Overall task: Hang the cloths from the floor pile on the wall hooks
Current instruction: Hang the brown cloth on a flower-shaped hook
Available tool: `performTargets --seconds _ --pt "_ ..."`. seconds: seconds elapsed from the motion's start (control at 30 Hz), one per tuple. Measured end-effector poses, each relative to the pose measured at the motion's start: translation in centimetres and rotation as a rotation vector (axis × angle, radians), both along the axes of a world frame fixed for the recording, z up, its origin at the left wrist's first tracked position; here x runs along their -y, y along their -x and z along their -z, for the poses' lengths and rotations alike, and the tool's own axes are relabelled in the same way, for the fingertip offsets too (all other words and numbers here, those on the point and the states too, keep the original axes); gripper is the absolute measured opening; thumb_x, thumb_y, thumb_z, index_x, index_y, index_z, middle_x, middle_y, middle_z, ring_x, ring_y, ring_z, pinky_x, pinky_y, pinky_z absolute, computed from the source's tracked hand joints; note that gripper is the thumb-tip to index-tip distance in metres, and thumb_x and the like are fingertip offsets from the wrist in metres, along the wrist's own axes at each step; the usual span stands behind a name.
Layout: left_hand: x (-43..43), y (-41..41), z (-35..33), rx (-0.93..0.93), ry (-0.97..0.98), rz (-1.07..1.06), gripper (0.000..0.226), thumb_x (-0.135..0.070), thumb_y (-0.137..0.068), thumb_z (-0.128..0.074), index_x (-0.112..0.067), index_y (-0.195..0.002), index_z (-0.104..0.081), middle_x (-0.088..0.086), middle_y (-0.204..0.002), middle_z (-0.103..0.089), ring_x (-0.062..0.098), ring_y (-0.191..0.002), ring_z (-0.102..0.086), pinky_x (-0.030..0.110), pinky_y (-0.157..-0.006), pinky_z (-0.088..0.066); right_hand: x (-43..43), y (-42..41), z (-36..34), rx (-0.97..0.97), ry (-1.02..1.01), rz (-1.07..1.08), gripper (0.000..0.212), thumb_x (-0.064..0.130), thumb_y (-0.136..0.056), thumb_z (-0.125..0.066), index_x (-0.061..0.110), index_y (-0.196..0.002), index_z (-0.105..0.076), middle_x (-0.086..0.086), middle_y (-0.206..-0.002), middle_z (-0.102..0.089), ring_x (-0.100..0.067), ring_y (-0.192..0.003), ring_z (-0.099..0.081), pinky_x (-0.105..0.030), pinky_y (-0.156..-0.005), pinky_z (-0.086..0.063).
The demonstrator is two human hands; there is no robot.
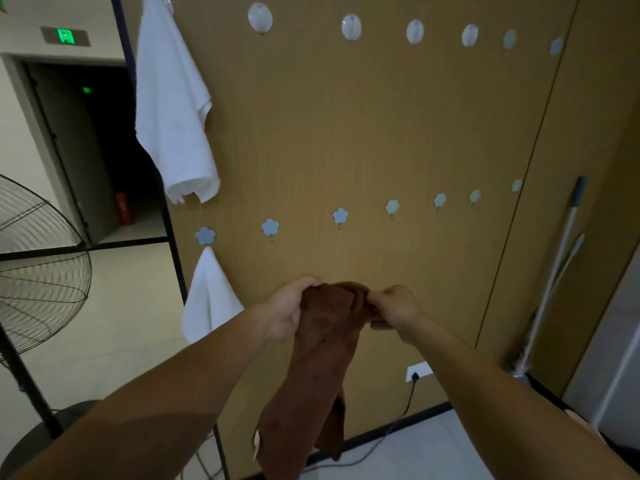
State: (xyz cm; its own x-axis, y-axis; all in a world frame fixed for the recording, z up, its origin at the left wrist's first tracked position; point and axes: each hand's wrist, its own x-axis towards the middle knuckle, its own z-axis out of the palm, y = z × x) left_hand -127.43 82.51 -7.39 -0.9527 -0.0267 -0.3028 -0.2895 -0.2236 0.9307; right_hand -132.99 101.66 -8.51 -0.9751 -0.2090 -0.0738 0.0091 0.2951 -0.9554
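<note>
Brown cloth (322,358): held up before the wall, just below the lower hook row, its length hanging free.
Left hand (289,308): grasps the top edge, to bear the weight.
Right hand (394,306): pinches the same edge, probably to find a hanging point.
Free flower hook (270,227): nearest above, likely the target.
White towels (173,109): occupy the leftmost hooks, so these are taken.

A brown cloth (313,368) hangs long and crumpled before the wall; two white cloths (173,102) hang on hooks (270,227).

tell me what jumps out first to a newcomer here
The left hand and right hand grip a brown terry cloth low at centre. On the tan wooden wall behind, a large white towel hangs top left, a small white towel below it, beside bare pale blue hooks.
</note>
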Motion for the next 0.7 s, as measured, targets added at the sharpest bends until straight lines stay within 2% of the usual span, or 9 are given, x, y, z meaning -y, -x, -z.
performTargets --seconds 0.07,0.17,0.2,0.27,0.33,0.4,0.47,0.6,0.7 --pt "1.3 0.0 -0.1 -0.019 0.031 -0.028 0.019 -0.025 -0.093 -0.057 -0.010 -0.094 -0.068 0.009 -0.100 -0.069 0.021 -0.086 -0.065 0.030 -0.079 -0.050 0.3 -0.2 0.1 0.167 0.316 0.034 0.024 0.012 -0.096 -0.047 0.002 -0.083 -0.064 -0.013 -0.075 -0.064 -0.025 -0.064 -0.060 -0.034 -0.060 -0.050" --pt "2.9 -0.1 -0.7 -0.037 0.087 -0.107 0.027 -0.025 -0.093 -0.060 -0.005 -0.109 -0.068 0.012 -0.107 -0.072 0.022 -0.096 -0.068 0.031 -0.080 -0.055 1.2 -0.7 -0.5 0.466 0.701 -0.040 0.041 0.015 -0.101 -0.026 -0.003 -0.089 -0.061 -0.016 -0.074 -0.069 -0.027 -0.062 -0.067 -0.032 -0.054 -0.056" --pt "3.3 0.0 -1.0 -0.038 0.110 -0.112 0.028 -0.027 -0.092 -0.062 -0.006 -0.110 -0.068 0.011 -0.106 -0.072 0.022 -0.096 -0.069 0.030 -0.076 -0.055 1.6 -1.0 -0.8 0.525 0.742 -0.086 0.044 0.017 -0.102 -0.026 -0.004 -0.092 -0.062 -0.018 -0.075 -0.071 -0.027 -0.064 -0.070 -0.033 -0.055 -0.058" --pt "3.8 0.0 -1.2 -0.046 0.161 -0.125 0.030 -0.029 -0.089 -0.065 -0.007 -0.110 -0.068 0.010 -0.105 -0.073 0.021 -0.095 -0.069 0.028 -0.072 -0.054 2.1 -1.4 -1.0 0.551 0.721 -0.214 0.044 0.027 -0.103 -0.035 -0.004 -0.105 -0.066 -0.020 -0.092 -0.073 -0.027 -0.083 -0.072 -0.035 -0.071 -0.059" --pt "4.7 0.1 -1.5 -0.038 0.226 -0.154 0.032 -0.029 -0.088 -0.067 -0.006 -0.110 -0.068 0.011 -0.105 -0.072 0.022 -0.096 -0.067 0.029 -0.072 -0.053 1.9 -1.8 -1.2 0.505 0.558 -0.323 0.048 0.040 -0.098 -0.050 -0.002 -0.114 -0.066 -0.018 -0.109 -0.071 -0.026 -0.100 -0.068 -0.036 -0.085 -0.056" --pt "5.9 -0.3 -1.8 -0.017 0.259 -0.158 0.023 -0.025 -0.088 -0.063 -0.005 -0.098 -0.068 0.011 -0.094 -0.069 0.023 -0.085 -0.065 0.029 -0.068 -0.050 1.4 -1.8 -0.7 0.348 0.217 -0.274 0.044 0.034 -0.086 -0.070 -0.003 -0.108 -0.068 -0.014 -0.103 -0.073 -0.021 -0.086 -0.072 -0.030 -0.075 -0.059" --pt "7.3 -0.8 -2.4 -0.002 0.280 -0.140 0.013 -0.016 -0.089 -0.055 -0.008 -0.081 -0.061 0.009 -0.078 -0.058 0.020 -0.068 -0.057 0.030 -0.061 -0.043 0.5 -1.3 0.3 0.137 -0.129 -0.080 0.031 0.025 -0.075 -0.082 -0.003 -0.081 -0.070 -0.015 -0.082 -0.072 -0.021 -0.067 -0.068 -0.027 -0.059 -0.056" --pt "9.0 -1.2 -2.9 0.020 0.338 -0.125 0.009 -0.008 -0.092 -0.053 -0.003 -0.089 -0.060 0.014 -0.088 -0.059 0.026 -0.084 -0.059 0.040 -0.080 -0.050 -0.7 0.0 1.9 0.006 -0.464 0.051 0.037 0.024 -0.083 -0.068 0.007 -0.056 -0.048 -0.005 -0.056 -0.045 -0.019 -0.050 -0.045 -0.027 -0.051 -0.036" --pt "9.1 -1.1 -2.7 0.004 0.397 -0.194 0.008 -0.010 -0.093 -0.055 -0.005 -0.088 -0.060 0.012 -0.086 -0.059 0.023 -0.077 -0.057 0.035 -0.071 -0.050 -0.5 0.1 2.1 -0.018 -0.643 0.024 0.038 0.030 -0.092 -0.057 -0.001 -0.070 -0.059 -0.013 -0.063 -0.062 -0.027 -0.055 -0.061 -0.034 -0.054 -0.053"
